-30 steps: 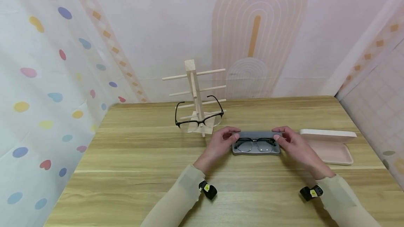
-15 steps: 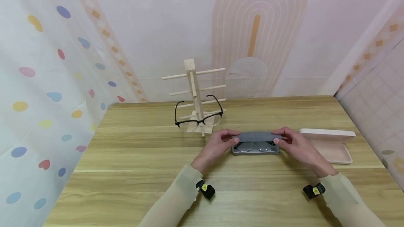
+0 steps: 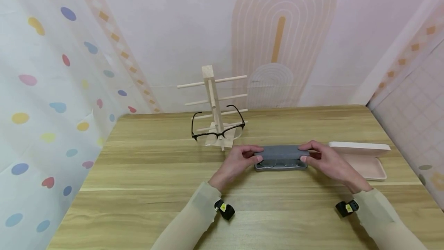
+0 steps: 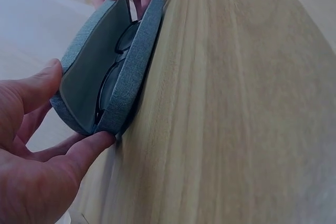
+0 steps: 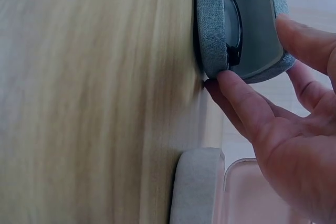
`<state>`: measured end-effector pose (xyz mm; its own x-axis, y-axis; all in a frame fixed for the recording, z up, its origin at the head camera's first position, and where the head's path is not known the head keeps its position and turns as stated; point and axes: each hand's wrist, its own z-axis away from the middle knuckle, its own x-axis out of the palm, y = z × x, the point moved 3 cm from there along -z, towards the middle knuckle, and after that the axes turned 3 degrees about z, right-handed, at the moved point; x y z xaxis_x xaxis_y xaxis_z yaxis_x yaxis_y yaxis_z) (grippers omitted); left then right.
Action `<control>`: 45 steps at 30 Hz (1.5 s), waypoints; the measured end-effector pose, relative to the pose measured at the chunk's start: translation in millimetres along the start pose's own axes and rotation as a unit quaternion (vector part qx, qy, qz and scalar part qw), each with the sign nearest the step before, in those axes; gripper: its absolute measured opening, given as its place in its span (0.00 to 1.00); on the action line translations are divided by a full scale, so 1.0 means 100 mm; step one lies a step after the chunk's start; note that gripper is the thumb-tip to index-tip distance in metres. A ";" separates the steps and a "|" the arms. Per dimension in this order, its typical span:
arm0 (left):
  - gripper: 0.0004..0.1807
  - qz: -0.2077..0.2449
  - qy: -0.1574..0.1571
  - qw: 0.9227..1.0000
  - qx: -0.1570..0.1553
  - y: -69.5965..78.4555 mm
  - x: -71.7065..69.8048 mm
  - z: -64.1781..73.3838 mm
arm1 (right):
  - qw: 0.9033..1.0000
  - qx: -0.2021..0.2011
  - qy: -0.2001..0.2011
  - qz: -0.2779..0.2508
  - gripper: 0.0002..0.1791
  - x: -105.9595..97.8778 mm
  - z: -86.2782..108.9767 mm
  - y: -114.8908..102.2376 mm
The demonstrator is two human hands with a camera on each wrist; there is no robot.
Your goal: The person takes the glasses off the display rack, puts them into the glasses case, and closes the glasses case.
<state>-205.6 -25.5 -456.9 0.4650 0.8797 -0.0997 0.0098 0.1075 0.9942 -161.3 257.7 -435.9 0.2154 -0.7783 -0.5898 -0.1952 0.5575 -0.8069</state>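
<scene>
A grey fabric glasses case [image 3: 281, 152] lies on the table with its lid partly lowered. My left hand [image 3: 239, 161] grips its left end, and my right hand [image 3: 322, 161] grips the right end, fingers on both lid and base. Inside lies a pair of dark-framed glasses [image 4: 111, 82], half hidden under the lid in the head view. From the right wrist view, one corner of the glasses [image 5: 234, 53] shows between the base and the lid.
Behind and left stands a wooden display rack [image 3: 216, 117] with several pegs, carrying black-rimmed glasses [image 3: 204, 135]. To the right, a pale pink case [image 3: 369, 167] stands with its lid raised. The wooden table [image 3: 145, 188] extends left and in front.
The grey case's lid has swung down towards the front, from standing back to covering most of the glasses. Both hands have moved with it and stayed at the case's ends.
</scene>
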 end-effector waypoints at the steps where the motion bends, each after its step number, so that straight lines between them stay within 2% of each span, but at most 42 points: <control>1: 0.14 -0.002 0.000 1.000 0.002 0.00 0.00 0.00 | 1.000 -0.001 0.000 0.000 0.14 0.00 0.00 0.00; 6: 0.14 -0.020 0.004 1.000 0.014 0.01 0.00 0.02 | 1.000 0.000 -0.002 -0.002 0.14 0.00 -0.01 -0.02; 13: 0.15 -0.136 0.008 0.990 0.038 0.03 0.02 0.04 | 0.999 0.011 0.004 0.034 0.14 0.02 0.00 0.00; 18: 0.16 -0.155 0.013 0.987 0.041 0.05 0.04 0.06 | 0.999 0.010 0.008 0.034 0.13 0.03 -0.01 0.02; 26: 0.15 -0.206 0.021 0.977 0.046 0.06 0.08 0.07 | 1.000 0.009 0.005 0.027 0.13 0.06 -0.01 0.01; 34: 0.15 -0.218 0.017 0.975 0.045 0.05 0.07 0.09 | 0.999 0.003 0.007 0.037 0.13 0.06 0.05 -0.02; 38: 0.16 -0.191 0.017 0.981 0.039 0.05 0.07 0.14 | 0.998 -0.008 0.022 0.055 0.16 0.05 0.10 -0.06; 41: 0.19 -0.169 0.021 0.985 0.035 0.06 0.07 0.18 | 0.997 -0.001 0.037 0.062 0.21 0.06 0.14 -0.08; 45: 0.23 -0.159 0.035 0.986 0.033 0.09 0.07 0.27 | 0.996 0.008 0.068 0.061 0.25 0.07 0.19 -0.10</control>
<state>-178.8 -30.9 -447.4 0.3678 0.8361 -0.4070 0.2038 0.3546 0.9126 -140.1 252.5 -432.7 0.0598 -0.7363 -0.6740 -0.1962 0.6533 -0.7312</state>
